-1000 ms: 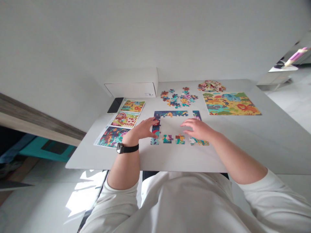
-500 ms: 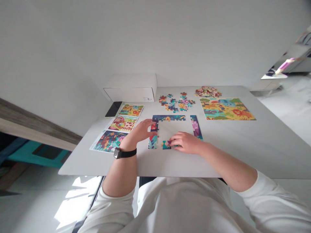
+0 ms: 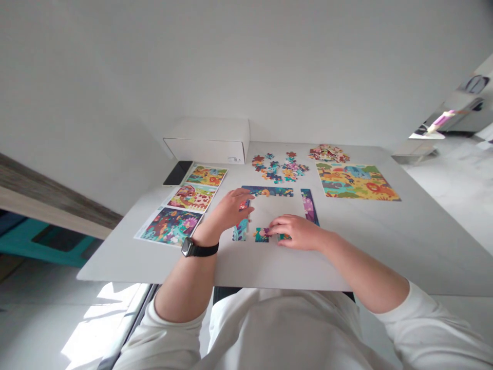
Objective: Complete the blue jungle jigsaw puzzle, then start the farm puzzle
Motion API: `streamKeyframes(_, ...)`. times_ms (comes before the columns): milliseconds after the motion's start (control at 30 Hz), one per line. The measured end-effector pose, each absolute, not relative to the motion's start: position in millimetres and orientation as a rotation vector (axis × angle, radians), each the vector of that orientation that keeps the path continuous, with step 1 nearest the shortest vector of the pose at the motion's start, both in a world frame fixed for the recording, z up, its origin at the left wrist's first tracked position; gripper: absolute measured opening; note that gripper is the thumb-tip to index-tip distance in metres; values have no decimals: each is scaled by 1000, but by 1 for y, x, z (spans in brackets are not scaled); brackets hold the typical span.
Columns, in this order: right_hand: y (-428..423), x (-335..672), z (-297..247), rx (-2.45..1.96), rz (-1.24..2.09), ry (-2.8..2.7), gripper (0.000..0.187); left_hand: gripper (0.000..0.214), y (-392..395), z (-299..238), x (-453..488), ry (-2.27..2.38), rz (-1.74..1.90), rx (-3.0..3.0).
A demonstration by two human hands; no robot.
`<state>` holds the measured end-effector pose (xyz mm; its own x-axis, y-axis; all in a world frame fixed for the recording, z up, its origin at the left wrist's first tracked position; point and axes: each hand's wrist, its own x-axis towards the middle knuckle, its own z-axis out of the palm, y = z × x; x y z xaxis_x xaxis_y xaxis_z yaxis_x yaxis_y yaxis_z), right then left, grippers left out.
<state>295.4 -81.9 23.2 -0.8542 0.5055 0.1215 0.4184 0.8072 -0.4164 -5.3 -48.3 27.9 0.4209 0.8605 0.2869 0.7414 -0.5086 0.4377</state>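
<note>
A half-built puzzle frame [image 3: 269, 191] with dark blue jungle pieces lies on the white table [image 3: 404, 231] in front of me. My left hand [image 3: 229, 208], with a black watch on the wrist, rests flat with fingers stretched over the frame's left edge. My right hand [image 3: 295, 230] is curled, fingers pressed onto small pieces [image 3: 262, 235] along the frame's bottom row. Loose pieces [image 3: 279, 168] lie in a scatter just beyond the frame.
A finished yellow animal puzzle [image 3: 356, 181] lies at the right, with a small pile of pieces [image 3: 328, 152] behind it. Three picture cards [image 3: 185, 203] line the left side, next to a black phone [image 3: 177, 172] and a white box [image 3: 208, 140].
My right hand has come down from the frame's right side to the bottom row and curled onto the pieces there. My left hand stays on the left edge.
</note>
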Motion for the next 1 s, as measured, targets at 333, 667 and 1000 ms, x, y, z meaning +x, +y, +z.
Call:
streamKeyframes(333, 8, 337, 50, -1041, 385, -2554, 23, 34, -54, 26, 9, 1277, 616, 2463)
streamKeyframes(667, 112, 308, 26, -1400, 130, -2543, 30, 28, -59, 20, 22, 1186, 677, 2476)
streamKeyframes(1000, 165, 280, 8, -1388, 179, -2505, 39, 28, -62, 20, 24, 1228, 725, 2471)
